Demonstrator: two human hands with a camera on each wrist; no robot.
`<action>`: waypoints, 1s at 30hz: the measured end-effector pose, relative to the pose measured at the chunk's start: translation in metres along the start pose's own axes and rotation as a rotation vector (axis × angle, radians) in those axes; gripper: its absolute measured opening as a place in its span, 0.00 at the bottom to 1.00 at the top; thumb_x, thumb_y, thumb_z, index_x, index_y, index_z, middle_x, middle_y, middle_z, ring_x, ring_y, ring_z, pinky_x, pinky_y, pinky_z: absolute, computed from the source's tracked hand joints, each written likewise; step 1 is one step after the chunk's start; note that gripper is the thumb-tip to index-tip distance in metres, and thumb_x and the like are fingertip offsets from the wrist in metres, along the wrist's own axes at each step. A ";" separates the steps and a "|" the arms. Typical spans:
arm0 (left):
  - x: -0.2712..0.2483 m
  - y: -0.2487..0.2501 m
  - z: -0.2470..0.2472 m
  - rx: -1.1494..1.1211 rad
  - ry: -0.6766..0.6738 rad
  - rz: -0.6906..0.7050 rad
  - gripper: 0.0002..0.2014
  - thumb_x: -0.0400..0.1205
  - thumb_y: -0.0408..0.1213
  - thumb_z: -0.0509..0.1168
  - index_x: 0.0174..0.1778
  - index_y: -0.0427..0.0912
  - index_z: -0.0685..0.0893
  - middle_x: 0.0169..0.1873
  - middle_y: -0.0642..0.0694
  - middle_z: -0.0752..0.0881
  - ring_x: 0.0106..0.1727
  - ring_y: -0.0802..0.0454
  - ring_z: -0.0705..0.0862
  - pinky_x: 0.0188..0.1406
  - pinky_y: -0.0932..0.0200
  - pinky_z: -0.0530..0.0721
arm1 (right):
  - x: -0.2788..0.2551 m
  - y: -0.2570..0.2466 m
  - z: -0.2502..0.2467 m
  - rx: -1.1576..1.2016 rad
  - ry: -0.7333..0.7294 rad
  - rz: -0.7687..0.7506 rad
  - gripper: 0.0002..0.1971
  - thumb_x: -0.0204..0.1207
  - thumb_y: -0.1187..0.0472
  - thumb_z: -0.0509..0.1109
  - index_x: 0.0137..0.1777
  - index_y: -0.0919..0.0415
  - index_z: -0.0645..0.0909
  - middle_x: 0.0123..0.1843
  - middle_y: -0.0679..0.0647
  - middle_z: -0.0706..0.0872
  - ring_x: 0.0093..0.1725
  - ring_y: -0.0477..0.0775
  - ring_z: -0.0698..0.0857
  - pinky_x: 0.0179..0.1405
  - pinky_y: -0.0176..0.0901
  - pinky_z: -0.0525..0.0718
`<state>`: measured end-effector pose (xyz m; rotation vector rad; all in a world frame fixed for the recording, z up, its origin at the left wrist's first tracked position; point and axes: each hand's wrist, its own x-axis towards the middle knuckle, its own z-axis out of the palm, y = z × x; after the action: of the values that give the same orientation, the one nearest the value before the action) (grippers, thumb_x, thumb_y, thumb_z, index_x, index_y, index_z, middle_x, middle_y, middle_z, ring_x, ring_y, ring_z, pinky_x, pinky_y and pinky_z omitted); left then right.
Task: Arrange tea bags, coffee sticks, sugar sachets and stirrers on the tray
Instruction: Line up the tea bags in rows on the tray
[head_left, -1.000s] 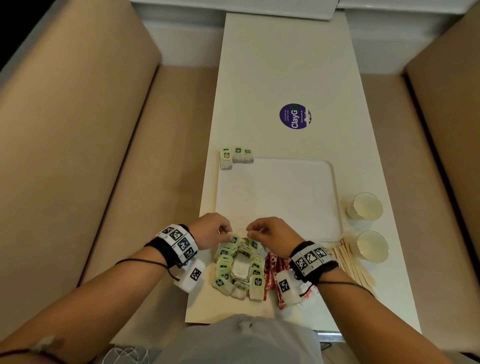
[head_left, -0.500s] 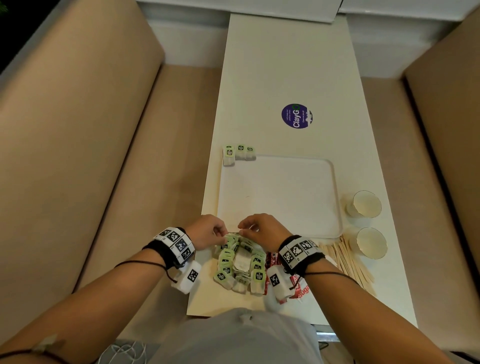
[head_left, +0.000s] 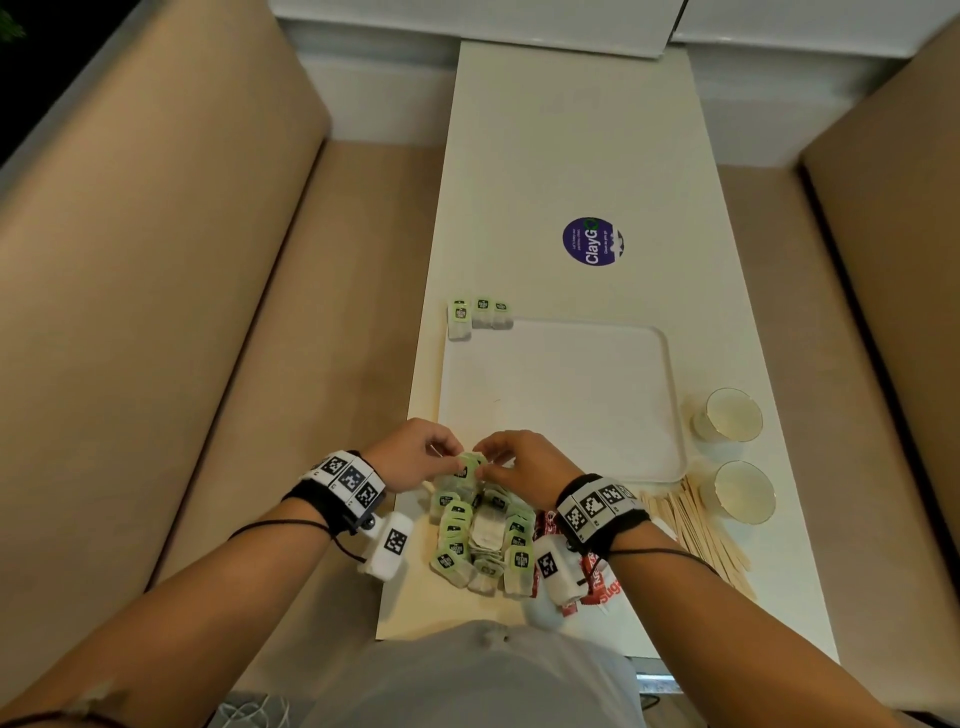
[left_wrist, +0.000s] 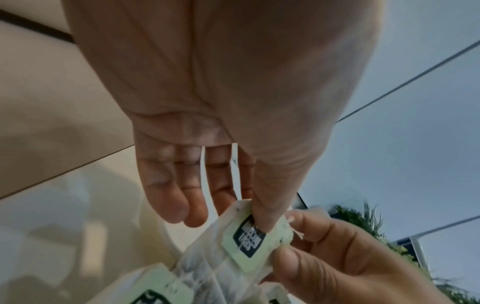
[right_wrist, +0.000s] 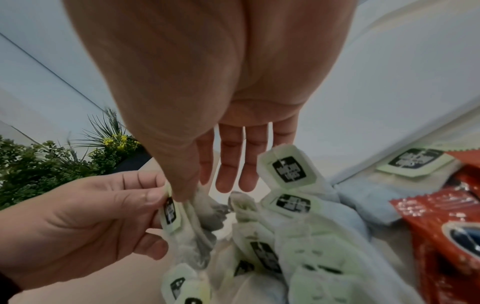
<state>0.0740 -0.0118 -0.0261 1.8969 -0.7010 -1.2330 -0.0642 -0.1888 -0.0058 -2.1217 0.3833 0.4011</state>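
A heap of green-tagged tea bags (head_left: 483, 535) lies on the table just in front of the white tray (head_left: 571, 400). Both hands meet over the far end of the heap. My left hand (head_left: 451, 457) pinches the top of one tea bag (head_left: 470, 466) between thumb and forefinger, and my right hand (head_left: 487, 464) pinches the same bag from the other side. The left wrist view shows the left hand (left_wrist: 255, 218) on the bag's tag (left_wrist: 249, 240). The right wrist view shows the right hand (right_wrist: 184, 195) on the tag (right_wrist: 170, 211). Three tea bags (head_left: 480, 317) lie at the tray's far left corner.
Red sachets (head_left: 597, 582) lie under my right wrist. Wooden stirrers (head_left: 696, 530) fan out to the right of them. Two paper cups (head_left: 727, 415) (head_left: 737, 491) stand right of the tray. A purple sticker (head_left: 592, 241) marks the far table. Beige benches flank both sides.
The two hands have drawn together above the heap, and both now pinch one tea bag between them. The rest of the table looks the same.
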 end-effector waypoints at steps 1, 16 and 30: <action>0.001 -0.001 -0.001 -0.041 -0.006 0.006 0.05 0.79 0.36 0.77 0.48 0.40 0.90 0.42 0.41 0.92 0.40 0.53 0.87 0.45 0.56 0.87 | 0.000 -0.001 0.000 0.004 0.003 -0.005 0.09 0.81 0.54 0.75 0.58 0.53 0.89 0.51 0.45 0.91 0.52 0.45 0.88 0.56 0.41 0.85; 0.026 0.010 0.007 -0.483 0.091 -0.041 0.07 0.86 0.35 0.67 0.55 0.35 0.82 0.40 0.44 0.88 0.42 0.43 0.80 0.36 0.54 0.79 | 0.019 -0.009 -0.020 0.178 0.068 0.033 0.08 0.84 0.54 0.68 0.48 0.56 0.85 0.40 0.51 0.93 0.41 0.49 0.92 0.51 0.55 0.91; 0.049 0.027 -0.007 -0.390 0.043 -0.036 0.14 0.79 0.26 0.75 0.58 0.40 0.83 0.44 0.39 0.88 0.40 0.47 0.86 0.30 0.61 0.80 | 0.050 -0.006 -0.047 0.216 0.138 0.016 0.12 0.88 0.54 0.65 0.50 0.55 0.89 0.40 0.49 0.91 0.42 0.47 0.88 0.50 0.46 0.87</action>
<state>0.0984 -0.0632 -0.0269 1.6119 -0.3719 -1.2444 -0.0106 -0.2313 0.0023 -1.9409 0.5003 0.2119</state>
